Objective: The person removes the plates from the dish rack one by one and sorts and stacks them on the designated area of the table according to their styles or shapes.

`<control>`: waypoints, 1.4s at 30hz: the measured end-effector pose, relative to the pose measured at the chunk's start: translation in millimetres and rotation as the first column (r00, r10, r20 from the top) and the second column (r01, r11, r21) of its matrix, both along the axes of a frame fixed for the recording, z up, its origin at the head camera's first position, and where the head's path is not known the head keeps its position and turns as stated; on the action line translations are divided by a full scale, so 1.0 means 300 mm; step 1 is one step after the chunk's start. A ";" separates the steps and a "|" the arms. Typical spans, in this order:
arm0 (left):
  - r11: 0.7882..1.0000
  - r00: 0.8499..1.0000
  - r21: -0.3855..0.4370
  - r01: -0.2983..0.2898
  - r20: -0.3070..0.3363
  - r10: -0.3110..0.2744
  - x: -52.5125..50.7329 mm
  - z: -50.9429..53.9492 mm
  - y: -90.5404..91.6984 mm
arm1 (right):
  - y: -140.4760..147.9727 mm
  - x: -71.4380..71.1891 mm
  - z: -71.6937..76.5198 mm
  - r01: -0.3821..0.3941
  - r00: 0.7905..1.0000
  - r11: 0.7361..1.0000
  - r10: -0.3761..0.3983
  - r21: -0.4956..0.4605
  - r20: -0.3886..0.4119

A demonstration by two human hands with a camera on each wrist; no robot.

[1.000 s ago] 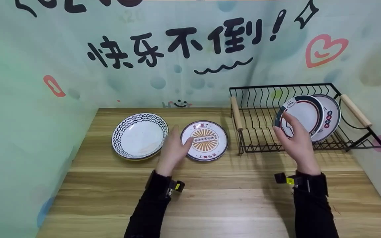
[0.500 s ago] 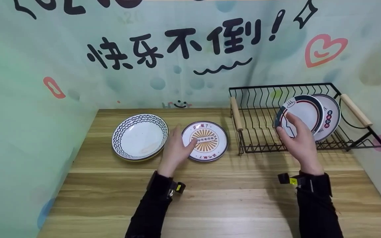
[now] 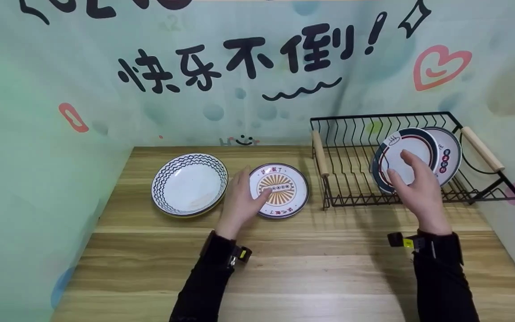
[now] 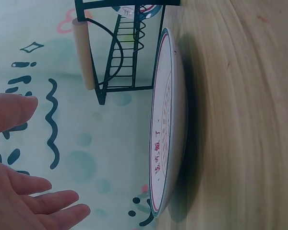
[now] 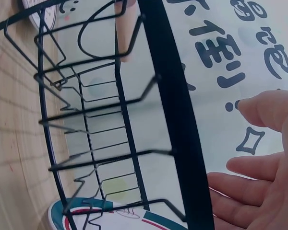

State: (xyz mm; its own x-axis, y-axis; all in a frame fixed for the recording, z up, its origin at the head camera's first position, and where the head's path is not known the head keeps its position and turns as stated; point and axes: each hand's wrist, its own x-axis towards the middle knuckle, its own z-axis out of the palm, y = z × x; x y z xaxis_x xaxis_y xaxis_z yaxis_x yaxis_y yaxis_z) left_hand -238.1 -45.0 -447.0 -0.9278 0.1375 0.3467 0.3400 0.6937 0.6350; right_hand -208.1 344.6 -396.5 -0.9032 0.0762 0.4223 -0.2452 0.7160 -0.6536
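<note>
My left hand (image 3: 239, 203) hovers with fingers extended between a white bowl (image 3: 190, 185) with black wavy lines and a small plate (image 3: 300, 190) with an orange sunburst. In the left wrist view, the hand (image 4: 29, 196) is apart from the plate (image 4: 159, 110), and nothing lies in its grasp. Over the front of the black wire dish rack (image 3: 347, 179) is my right hand (image 3: 423, 201), thumb and fingers spread. Behind it, a teal-rimmed plate (image 3: 396, 165) leans in the slots, before a second white plate (image 3: 449, 150). The right wrist view shows that hand (image 5: 259, 187) holding nothing.
Wooden handles (image 3: 482, 149) top both ends of the rack. A printed cloth backdrop (image 3: 266, 116) rises behind the wooden table (image 3: 302, 277) and along its sides.
My right hand has drifted rightward in front of the racked plates, its fingers remaining apart. My left hand has shifted slightly right, partly covering the sunburst plate's left edge. The dishes stay in place.
</note>
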 end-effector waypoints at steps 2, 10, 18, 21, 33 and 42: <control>1.000 1.000 -0.007 0.003 -0.010 -0.003 0.002 0.000 0.006 | 0.009 0.001 0.001 0.005 1.000 1.000 -0.005 0.004 0.001; 0.999 0.998 -0.004 0.032 -0.046 -0.032 0.009 -0.001 0.028 | 0.033 0.006 -0.004 0.040 0.999 0.999 -0.039 0.016 -0.006; 0.996 0.995 0.049 0.075 -0.063 -0.072 0.006 -0.007 0.035 | 0.059 0.005 0.003 0.058 0.998 0.998 -0.058 0.037 0.013; 0.995 0.993 0.050 0.092 -0.083 -0.087 0.005 -0.009 0.036 | 0.075 0.007 0.007 0.071 0.997 0.996 -0.073 0.055 0.031; 0.989 0.987 -0.009 0.148 -0.059 -0.148 0.020 -0.001 0.038 | 0.129 -0.004 0.032 0.088 0.996 0.990 -0.091 0.107 0.020; 0.986 0.983 -0.051 0.162 -0.081 -0.165 0.034 -0.005 0.056 | 0.160 -0.025 0.044 0.096 0.988 0.988 -0.109 0.122 0.110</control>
